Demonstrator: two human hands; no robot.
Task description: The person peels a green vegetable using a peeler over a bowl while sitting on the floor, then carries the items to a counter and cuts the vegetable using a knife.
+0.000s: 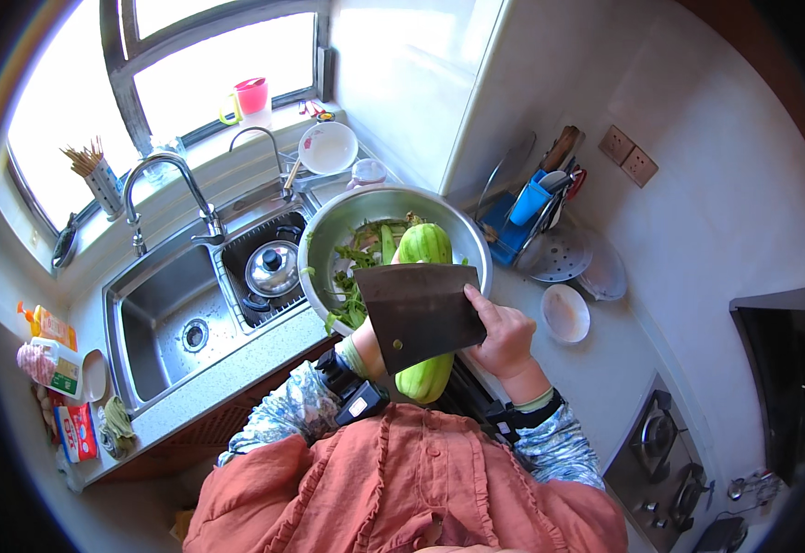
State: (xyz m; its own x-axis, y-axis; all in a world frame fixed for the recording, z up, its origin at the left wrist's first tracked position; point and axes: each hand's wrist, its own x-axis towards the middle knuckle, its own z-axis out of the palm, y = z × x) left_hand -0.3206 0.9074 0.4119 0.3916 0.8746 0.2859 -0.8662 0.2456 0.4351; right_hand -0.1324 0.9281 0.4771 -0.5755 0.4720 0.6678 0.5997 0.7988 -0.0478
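My right hand [507,339] grips a broad, dark cleaver [419,311], its thumb against the blade's right edge. The blade lies across the middle of a long, striped green squash [426,243] and hides that part. Behind the blade, my left hand [370,349] shows mostly at the wrist, with a bit of finger beside the squash, which it appears to hold. Whether the blade touches the squash cannot be told. Beneath is a large metal basin [475,242] holding leafy green scraps [352,294] and peelings. The squash's near end hangs past the basin's rim, towards my chest.
Left of the basin lies a steel sink [160,311], with a lidded pot [272,269] in its draining basket. To the right stand a knife rack [530,200], a small white bowl [566,314] and a gas hob [658,463]. A white bowl [328,148] sits behind, near the window.
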